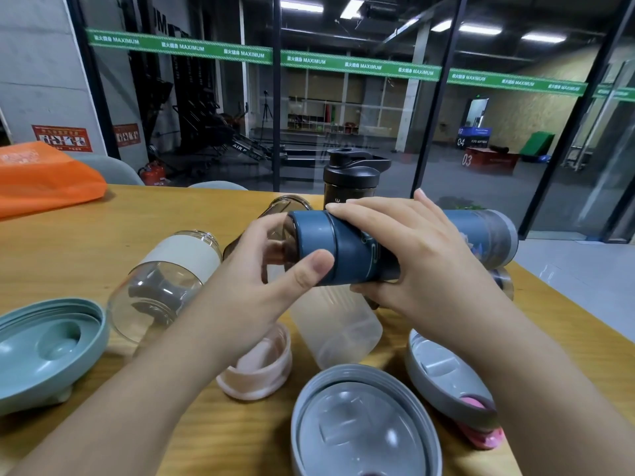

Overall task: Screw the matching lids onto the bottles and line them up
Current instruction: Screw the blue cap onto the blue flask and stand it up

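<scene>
Lying level above the table [103, 235], the blue bottle [481, 235] is held with its long axis running left to right, lid end leftward. The body is gripped by the right hand [405, 249]; the blue lid [314, 247] is pinched by the left hand [261, 266], thumb in front. It is judged that turning comes next. "MAXIMUM" is read on the green strip [178, 46]; the bottle's print is illegible.

Taking the held bottle [360, 249] as landmark: a capped shaker [350, 180] stands behind it, a lying jar [165, 280] left, loose lids [364, 424] before it on the table [103, 228].
</scene>
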The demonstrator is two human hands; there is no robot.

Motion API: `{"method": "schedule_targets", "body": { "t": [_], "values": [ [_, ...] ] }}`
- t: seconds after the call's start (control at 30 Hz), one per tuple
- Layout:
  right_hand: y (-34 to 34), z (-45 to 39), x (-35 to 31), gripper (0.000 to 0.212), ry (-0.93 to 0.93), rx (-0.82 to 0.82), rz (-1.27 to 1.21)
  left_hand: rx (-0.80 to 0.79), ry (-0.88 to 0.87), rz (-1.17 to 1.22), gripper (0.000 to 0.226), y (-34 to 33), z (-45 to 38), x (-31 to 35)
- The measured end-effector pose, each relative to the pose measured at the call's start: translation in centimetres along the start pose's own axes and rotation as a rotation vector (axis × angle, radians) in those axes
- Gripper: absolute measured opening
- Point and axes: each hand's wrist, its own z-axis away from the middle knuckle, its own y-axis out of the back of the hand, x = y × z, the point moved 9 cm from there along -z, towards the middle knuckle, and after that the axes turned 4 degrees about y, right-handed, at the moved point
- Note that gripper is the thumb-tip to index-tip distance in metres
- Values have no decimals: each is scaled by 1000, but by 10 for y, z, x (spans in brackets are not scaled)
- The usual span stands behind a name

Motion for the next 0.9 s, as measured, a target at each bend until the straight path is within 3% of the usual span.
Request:
{"method": "schedule_targets", "body": {
  "t": [0.27,0.57,0.9],
  "values": [
    [0,0,0,82,3,3,-6,19,1,-28,63,2,-1,1],
    [3,0,-1,77,28,28,-21,-74,-112,-69,75,0,-1,9],
    [11,1,0,76,45,69,-34,31,-288,-282,74,5,2,23]
  ]
}}
